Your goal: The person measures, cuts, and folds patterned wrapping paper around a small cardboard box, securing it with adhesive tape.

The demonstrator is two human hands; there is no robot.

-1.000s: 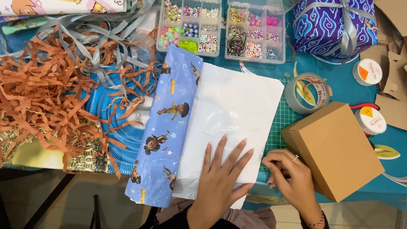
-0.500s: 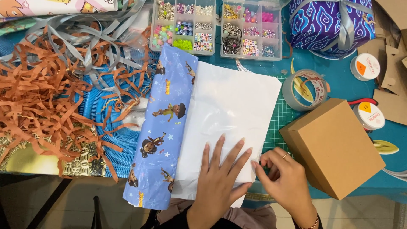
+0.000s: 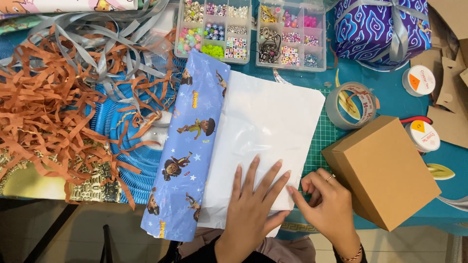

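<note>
left hand [image 3: 251,207]: flat, fingers spread, pinning white paper sheet [image 3: 265,141] on tabletop | right hand [image 3: 324,202]: fingers curled, pinching sheet's near right edge | brown box [image 3: 382,170]: just beside.

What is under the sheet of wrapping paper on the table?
A green cutting mat shows at the right edge of the wrapping paper, on the teal table. The left hand presses the sheet flat. Anything else beneath is covered.
</note>
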